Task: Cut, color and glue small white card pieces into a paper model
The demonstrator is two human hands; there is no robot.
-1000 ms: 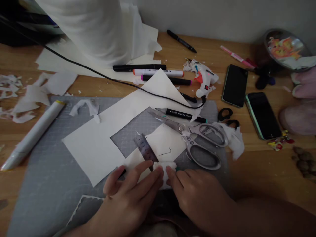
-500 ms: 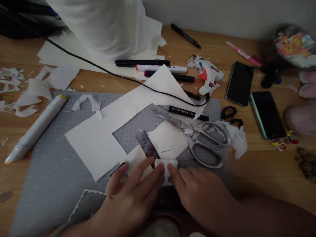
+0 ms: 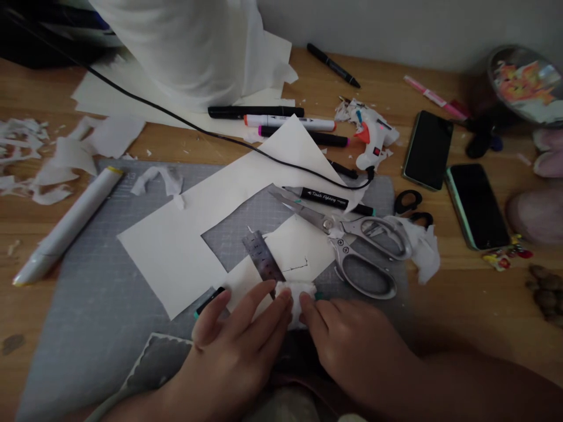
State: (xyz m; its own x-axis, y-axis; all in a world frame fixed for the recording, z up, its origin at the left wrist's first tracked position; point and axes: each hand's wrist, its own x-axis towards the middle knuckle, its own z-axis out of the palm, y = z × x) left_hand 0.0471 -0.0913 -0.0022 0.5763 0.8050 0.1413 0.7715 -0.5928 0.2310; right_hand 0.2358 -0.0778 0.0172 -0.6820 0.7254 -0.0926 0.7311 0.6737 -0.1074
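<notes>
My left hand (image 3: pixel 233 346) and my right hand (image 3: pixel 352 346) meet at the near edge of a grey cutting mat (image 3: pixel 88 305). Their fingertips pinch a small white wad of paper (image 3: pixel 299 293) between them. A short metal ruler (image 3: pixel 263 258) lies tilted just beyond my left fingers, on a white sheet (image 3: pixel 185 246) with a square hole cut in it. A dark pen with a teal end (image 3: pixel 206 302) pokes out from under my left hand. Large silver scissors (image 3: pixel 352 246) lie to the right of the wad.
A white hot glue gun (image 3: pixel 372 138) with its black cord (image 3: pixel 176 120) lies at the back, beside several markers (image 3: pixel 285 124). Two dark phones (image 3: pixel 427 149) (image 3: pixel 477 205) rest on the right. A thick white marker (image 3: pixel 65 225) and paper scraps (image 3: pixel 26 152) lie left.
Both hands and the white wad stay in nearly the same place; my fingers shift slightly on it. The view has drifted a little.
</notes>
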